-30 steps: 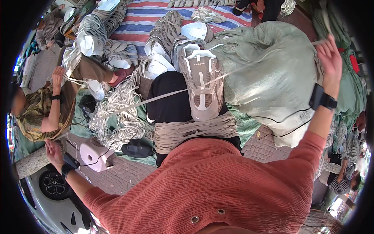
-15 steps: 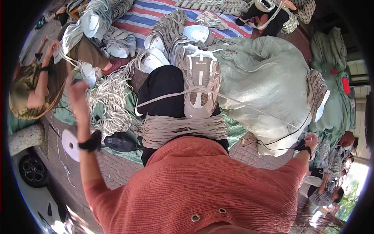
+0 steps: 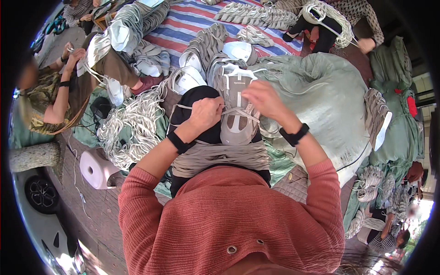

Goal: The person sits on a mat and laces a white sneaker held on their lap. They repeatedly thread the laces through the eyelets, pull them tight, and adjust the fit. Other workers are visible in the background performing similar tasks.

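Note:
A grey-brown shoe upper (image 3: 236, 133) with white trim lies on my black-trousered lap, toe toward me. My left hand (image 3: 207, 113) is closed at its left side, pinching a light shoelace (image 3: 238, 111) that runs across the upper. Part of the lace loops out left of that hand. Over the upper's right side, the fingers of my right hand (image 3: 266, 98) are curled together near the eyelets; what they pinch is hidden. A band of many grey-brown laces (image 3: 220, 158) lies across my thighs.
Rows of shoe uppers (image 3: 206, 43) stand ahead on a striped sheet (image 3: 183, 25). A big pale green sack (image 3: 316, 105) bulges at right. Left are a heap of white laces (image 3: 133, 123), a pink stool (image 3: 98, 169) and a co-worker (image 3: 55, 101). Another person sits far right.
Both my hands have come in from wide apart, left and right, to the shoe upper. The lace that stretched out to both sides is now gathered close over it.

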The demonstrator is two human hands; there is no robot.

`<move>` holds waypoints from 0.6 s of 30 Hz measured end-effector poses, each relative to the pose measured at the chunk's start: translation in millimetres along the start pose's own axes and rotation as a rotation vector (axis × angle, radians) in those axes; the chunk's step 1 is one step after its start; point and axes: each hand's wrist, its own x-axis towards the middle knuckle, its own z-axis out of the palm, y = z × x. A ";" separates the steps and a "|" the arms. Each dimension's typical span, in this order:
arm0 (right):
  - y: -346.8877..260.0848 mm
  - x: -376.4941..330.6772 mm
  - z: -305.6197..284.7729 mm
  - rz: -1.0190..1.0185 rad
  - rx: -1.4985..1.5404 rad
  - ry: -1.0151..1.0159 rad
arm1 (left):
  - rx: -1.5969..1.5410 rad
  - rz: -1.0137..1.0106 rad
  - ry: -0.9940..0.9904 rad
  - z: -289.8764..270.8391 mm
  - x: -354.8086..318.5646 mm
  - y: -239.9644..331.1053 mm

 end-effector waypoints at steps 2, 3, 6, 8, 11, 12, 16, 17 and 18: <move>-5.7 13.3 15.3 -0.037 -0.031 -0.097 | -0.005 0.022 0.037 5.4 1.0 1.2; -7.3 17.3 21.4 -0.032 -0.036 -0.131 | 0.037 0.027 0.061 8.6 2.2 3.7; -7.7 27.5 33.5 0.019 0.033 -0.208 | 0.038 -0.101 0.041 14.2 4.4 14.2; -7.2 28.0 36.2 0.079 0.155 -0.164 | -0.037 -0.124 0.074 13.6 6.2 17.0; -5.4 26.3 37.8 0.232 0.307 -0.221 | 0.041 -0.123 -0.084 6.7 8.9 6.3; -5.6 24.4 38.1 0.280 0.315 -0.248 | 0.092 -0.013 0.015 4.2 10.0 0.5; -10.6 19.8 45.9 0.263 0.130 -0.302 | -0.035 0.071 -0.104 1.1 15.4 -13.8; -11.9 19.8 47.8 0.262 0.083 -0.309 | -0.019 0.073 -0.088 0.5 15.0 -14.4; -12.1 22.0 49.0 0.280 0.113 -0.324 | -0.009 0.074 -0.079 0.8 14.8 -13.2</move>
